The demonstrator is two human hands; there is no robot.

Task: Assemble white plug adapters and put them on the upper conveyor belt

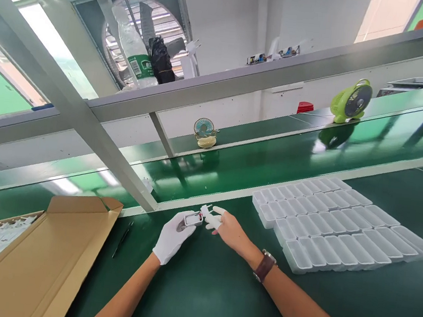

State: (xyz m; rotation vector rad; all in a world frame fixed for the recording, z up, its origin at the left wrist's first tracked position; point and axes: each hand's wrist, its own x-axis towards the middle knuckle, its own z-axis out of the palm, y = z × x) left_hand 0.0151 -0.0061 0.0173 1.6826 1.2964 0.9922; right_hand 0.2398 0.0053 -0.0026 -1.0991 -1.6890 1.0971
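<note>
My left hand [174, 234], in a white glove, is closed around a small white plastic charger housing [193, 219]. The housing's open end faces right and shows a dark inside with a bit of red. At its right, my right hand [229, 230] pinches a white plug end piece [205, 211] with two thin pins pointing up and right. White covers sit on some of the right fingertips, and the wrist carries a watch. The two white parts are very close together; I cannot tell whether they touch or are joined by wires.
An open cardboard box [49, 242] full of white parts is at the left, with a black pen-like tool [123, 239] beside it. Rows of translucent trays [324, 229] lie at the right. Small fans [204, 128] stand behind, and a slanted metal post [117, 162] rises at the left.
</note>
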